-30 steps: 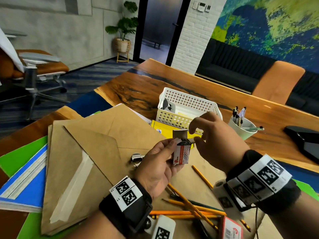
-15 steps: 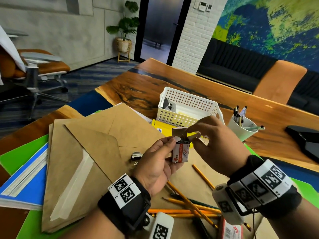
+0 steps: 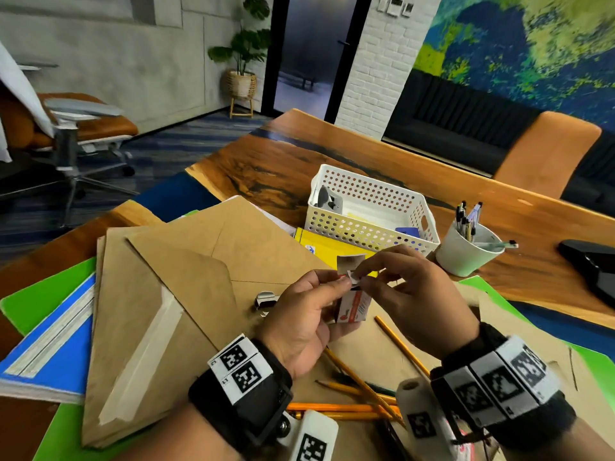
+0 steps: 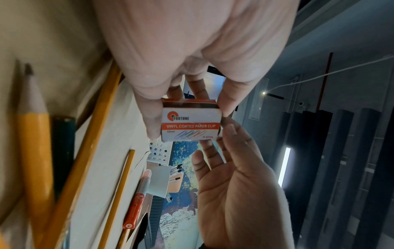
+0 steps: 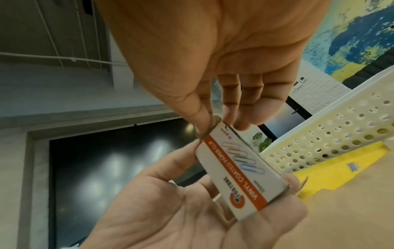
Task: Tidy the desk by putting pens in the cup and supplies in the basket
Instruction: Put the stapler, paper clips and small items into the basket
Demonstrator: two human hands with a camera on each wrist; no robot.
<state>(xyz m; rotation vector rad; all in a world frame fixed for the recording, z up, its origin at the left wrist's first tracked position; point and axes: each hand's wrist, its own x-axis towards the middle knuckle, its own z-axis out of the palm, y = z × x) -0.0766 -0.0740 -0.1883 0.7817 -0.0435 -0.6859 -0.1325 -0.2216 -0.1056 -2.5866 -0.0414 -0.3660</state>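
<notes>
A small white and orange paper clip box (image 3: 354, 306) (image 4: 190, 124) (image 5: 241, 165) is held above the brown envelopes. My left hand (image 3: 332, 294) grips it by the sides, thumb on one side and fingers on the other. Its top flap (image 3: 349, 262) stands up open. My right hand (image 3: 361, 276) pinches a small side flap at the box's top between thumb and forefinger. The white perforated basket (image 3: 359, 231) stands just beyond the hands. To its right is the white cup (image 3: 466, 254) with several pens (image 3: 467, 217) in it.
Several yellow pencils (image 3: 352, 387) lie on the envelopes (image 3: 186, 277) near my wrists, and a red pen (image 4: 136, 202) beside them. A binder clip (image 3: 266, 299) lies left of my left hand. A yellow pad (image 3: 319, 242) sits in front of the basket, notebooks (image 3: 56, 344) at left.
My right fingers have come down from the raised top flap to the box's open end and now pinch a small side flap. My left hand keeps its hold on the box.
</notes>
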